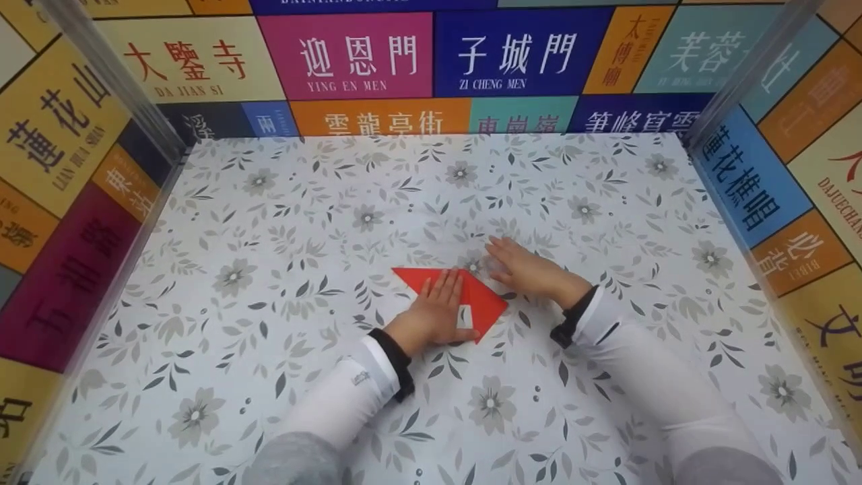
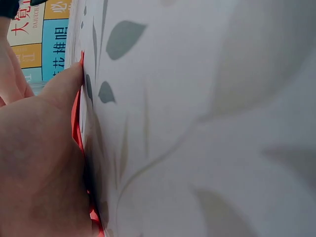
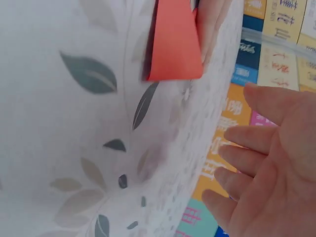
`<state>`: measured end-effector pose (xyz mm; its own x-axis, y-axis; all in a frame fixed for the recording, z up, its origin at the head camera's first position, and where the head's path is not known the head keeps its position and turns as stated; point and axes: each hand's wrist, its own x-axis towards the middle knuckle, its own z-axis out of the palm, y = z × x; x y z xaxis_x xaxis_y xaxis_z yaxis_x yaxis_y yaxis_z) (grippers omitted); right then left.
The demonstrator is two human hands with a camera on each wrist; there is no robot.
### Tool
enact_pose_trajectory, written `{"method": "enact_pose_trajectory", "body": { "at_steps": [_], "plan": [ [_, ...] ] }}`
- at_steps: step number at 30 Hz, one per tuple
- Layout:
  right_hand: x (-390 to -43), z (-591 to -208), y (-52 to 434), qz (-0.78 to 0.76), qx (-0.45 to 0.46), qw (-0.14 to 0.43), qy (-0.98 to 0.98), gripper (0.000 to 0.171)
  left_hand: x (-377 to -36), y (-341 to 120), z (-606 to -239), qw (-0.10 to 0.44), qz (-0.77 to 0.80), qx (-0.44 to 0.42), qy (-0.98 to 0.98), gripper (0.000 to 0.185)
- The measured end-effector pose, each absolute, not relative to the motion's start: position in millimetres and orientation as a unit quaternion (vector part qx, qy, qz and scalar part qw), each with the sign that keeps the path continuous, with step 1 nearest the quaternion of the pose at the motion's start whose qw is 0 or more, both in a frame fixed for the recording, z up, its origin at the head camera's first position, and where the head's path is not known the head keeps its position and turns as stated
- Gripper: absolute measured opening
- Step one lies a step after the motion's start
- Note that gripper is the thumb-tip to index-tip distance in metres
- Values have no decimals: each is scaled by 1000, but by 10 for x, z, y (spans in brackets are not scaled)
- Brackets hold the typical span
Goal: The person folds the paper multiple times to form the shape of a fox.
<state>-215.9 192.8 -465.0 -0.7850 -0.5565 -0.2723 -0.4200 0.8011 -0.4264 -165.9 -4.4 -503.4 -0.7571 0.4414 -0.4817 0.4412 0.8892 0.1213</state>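
Where the red paper (image 1: 465,296) lies folded at mid-counter (image 1: 269,222), left hand (image 1: 434,313) presses flat upon it, fingers straight, apparently pinning the fold; right hand (image 1: 525,269) rests just beside, grip wide, holding nothing.

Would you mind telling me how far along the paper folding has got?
Done: the red paper already lies folded into a triangle on the floral table. In hand: the left hand presses it flat, while the right hand rests open on the table beside it. Left: any further folds; no finished shape shows yet.
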Motion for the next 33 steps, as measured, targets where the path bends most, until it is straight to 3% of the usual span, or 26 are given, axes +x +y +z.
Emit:
{"method": "enact_pose_trajectory", "body": {
  "at_steps": [7,16,33],
  "plan": [
    [-2387,-4770,1801,-147,-215,221,940,69,-1637,-61,-5023,248,1,240,939,103],
    [-2419,-4929,1724,-169,-175,230,942,78,-1677,-48,-5076,271,10,231,934,104],
    [-2423,-5038,1653,-155,-219,204,942,75,-1683,-43,-5060,268,2,232,935,102]
  ]
}}
